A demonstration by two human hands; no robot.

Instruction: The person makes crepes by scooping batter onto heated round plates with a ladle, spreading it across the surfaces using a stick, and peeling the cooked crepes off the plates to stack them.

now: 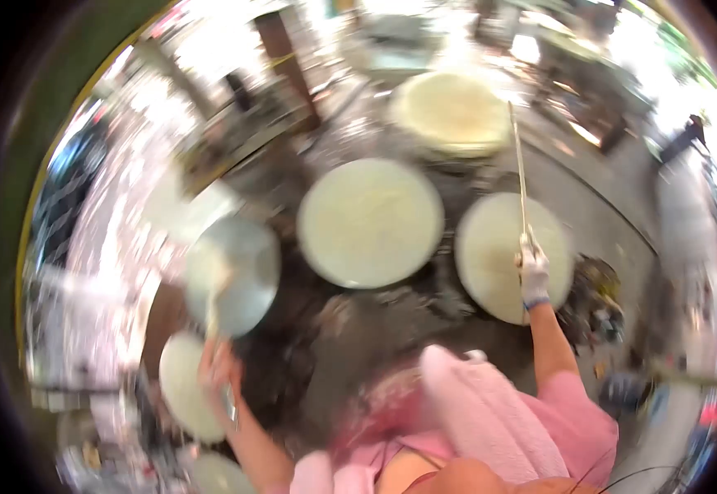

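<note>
My left hand [220, 369], bare and blurred, is closed round the handle of a pale ladle-like tool [213, 305]. The tool's head is smeared by motion over a wide grey metal basin [253, 280]. On my right hand [533, 267] is a white glove, and its fingers are wrapped round a long thin stick [520, 160]. The stick points away from me, above a round pale disc [486, 247] at the right. A larger round pale disc [371, 222] lies in the middle, between my two hands and apart from both.
Beyond the middle disc is a thick round pale stack [451, 111]. Another pale round surface [184, 383] sits beside my left wrist. A wooden post [286, 62] and a bench-like frame [247, 136] stand at the back left. Dark clutter [597, 300] lies right of the right disc.
</note>
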